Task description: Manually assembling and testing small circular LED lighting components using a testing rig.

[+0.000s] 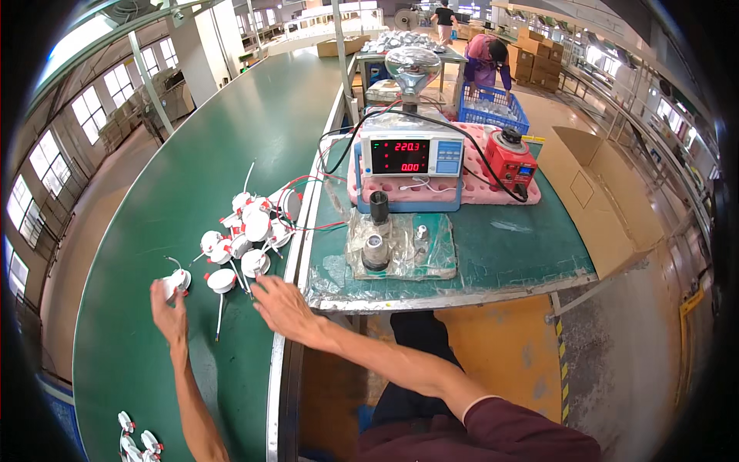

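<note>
- White, seemingly plastic, a round lamp (182, 279) sits between the thumb and fingers of our left hand (170, 308), which is clamped on it, we judge.
- Our right hand (283, 306) hangs, fingers bent, just beside another lamp (255, 262) on the green belt (192, 173); we cannot tell whether they grip.
- Such lamps probably handle light, stiff and smooth; we would hold the rim, sparing the red clips (207, 276) and trailing wire (220, 316) between our hands.

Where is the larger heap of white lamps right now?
In the head view, the larger heap of white lamps lies left of centre on the green belt, just beyond the right hand and left of the meter with red digits.
</note>
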`<state>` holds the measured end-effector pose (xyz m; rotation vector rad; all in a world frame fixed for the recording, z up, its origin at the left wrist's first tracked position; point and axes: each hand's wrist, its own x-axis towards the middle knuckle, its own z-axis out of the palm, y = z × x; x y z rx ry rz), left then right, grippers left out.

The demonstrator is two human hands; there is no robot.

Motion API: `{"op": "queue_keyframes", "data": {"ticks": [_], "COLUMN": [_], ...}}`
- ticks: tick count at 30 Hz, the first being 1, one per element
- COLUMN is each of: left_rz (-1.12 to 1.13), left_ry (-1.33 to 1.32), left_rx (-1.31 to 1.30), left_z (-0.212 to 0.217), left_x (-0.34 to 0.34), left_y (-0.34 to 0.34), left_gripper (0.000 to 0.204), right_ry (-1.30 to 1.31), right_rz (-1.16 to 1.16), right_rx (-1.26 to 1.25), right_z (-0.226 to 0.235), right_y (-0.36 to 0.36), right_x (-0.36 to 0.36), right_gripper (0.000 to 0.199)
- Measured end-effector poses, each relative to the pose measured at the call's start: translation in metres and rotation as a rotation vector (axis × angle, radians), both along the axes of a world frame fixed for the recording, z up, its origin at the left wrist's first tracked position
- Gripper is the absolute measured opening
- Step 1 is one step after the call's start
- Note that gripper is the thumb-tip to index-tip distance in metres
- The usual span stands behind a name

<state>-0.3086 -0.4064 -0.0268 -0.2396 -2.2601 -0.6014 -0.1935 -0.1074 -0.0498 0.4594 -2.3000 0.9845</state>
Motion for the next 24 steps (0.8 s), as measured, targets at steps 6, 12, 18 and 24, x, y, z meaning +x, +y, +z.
{"op": "queue_keyframes", "data": {"ticks": [6,12,18,24], "left_rz": [-0.463,-1.028,-1.133,-1.324], "left_ry": [0.111,0.291,0.306,0.047], "left_rx": [-0.200,-0.419,-0.493,-0.305], "left_z": [0.096,0.049,0.052,0.048], "left_x": [0.151,0.212,0.242,0.283], "left_y": [0.132,0.224,0.335,0.408], "left_gripper": [0.080,0.065,0.063,0.071], "right_ry": [-0.222,-0.818,-0.350,-0.113], "right_rz": [0.288,0.903,0.555,-0.359], "right_rx": [-0.561,-1.251,-1.387,-0.686], "right_z": [0.040,0.036,0.043,0.056], "right_y": [0.043,0.124,0.214,0.304], "right_x": [0.061,0.118,0.193,0.237], "right_gripper": [0.051,0.047,0.041,0.026]}}
